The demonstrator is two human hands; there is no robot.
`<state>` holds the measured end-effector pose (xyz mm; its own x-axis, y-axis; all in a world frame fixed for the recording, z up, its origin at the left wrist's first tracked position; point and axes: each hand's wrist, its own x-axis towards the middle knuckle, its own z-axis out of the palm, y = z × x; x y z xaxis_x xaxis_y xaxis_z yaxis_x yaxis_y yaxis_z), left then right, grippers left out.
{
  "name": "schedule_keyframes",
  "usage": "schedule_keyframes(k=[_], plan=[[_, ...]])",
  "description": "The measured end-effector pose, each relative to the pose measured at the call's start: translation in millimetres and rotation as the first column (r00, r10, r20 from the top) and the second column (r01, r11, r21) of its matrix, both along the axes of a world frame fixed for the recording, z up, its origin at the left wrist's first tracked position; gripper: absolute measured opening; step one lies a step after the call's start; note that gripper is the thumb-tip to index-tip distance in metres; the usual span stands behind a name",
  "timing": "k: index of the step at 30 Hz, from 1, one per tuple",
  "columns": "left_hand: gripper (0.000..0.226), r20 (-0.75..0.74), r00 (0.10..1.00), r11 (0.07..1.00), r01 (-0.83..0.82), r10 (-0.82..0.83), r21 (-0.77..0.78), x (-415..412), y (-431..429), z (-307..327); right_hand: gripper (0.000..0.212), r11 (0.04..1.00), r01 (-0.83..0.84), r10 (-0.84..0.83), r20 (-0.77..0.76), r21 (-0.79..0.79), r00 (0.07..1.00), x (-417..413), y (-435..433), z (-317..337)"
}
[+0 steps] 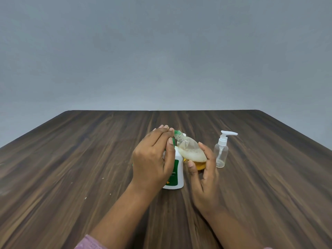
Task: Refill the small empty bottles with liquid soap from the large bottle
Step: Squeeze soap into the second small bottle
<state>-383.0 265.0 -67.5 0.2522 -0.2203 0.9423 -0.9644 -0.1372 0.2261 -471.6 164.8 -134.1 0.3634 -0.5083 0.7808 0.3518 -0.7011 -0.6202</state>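
Observation:
My right hand (203, 175) holds a clear soap bottle (191, 152) tilted, its neck pointing up and to the left. It has amber liquid at the bottom and foam above. A green cap (177, 133) sits on that neck and touches the fingertips of my left hand (152, 159). That hand wraps the upper part of a white bottle with a green label (177, 175), thumb pressed on its shoulder. The white bottle stands upright on the table, its top hidden by my hand. A small empty clear pump bottle (222, 151) stands just right of my right hand.
The wooden table (71, 159) stretches wide to both sides, its far edge meeting a plain grey wall. A few pale specks lie on the wood to the left of my forearm.

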Motion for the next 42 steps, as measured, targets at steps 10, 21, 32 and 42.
schedule_keyframes(k=[10,21,32,42], plan=[[0.035,0.097,0.994,0.996,-0.052,0.046,0.065,2,1,11,0.042,1.0,-0.027,0.027,0.031,-0.005,0.999,0,3,3],[0.035,0.024,1.0,1.0,-0.015,0.014,0.009,0,-2,1,0.04,1.0,-0.003,0.003,0.025,0.004,1.0,0,1,2],[0.035,0.042,0.999,1.0,-0.019,0.019,-0.003,2,-3,1,0.04,1.0,-0.025,0.025,0.016,-0.003,1.0,0,3,3],[0.036,0.028,0.999,1.0,-0.015,0.015,0.004,0,-2,7,0.04,1.0,-0.012,0.012,0.026,-0.004,1.0,-1,3,5]])
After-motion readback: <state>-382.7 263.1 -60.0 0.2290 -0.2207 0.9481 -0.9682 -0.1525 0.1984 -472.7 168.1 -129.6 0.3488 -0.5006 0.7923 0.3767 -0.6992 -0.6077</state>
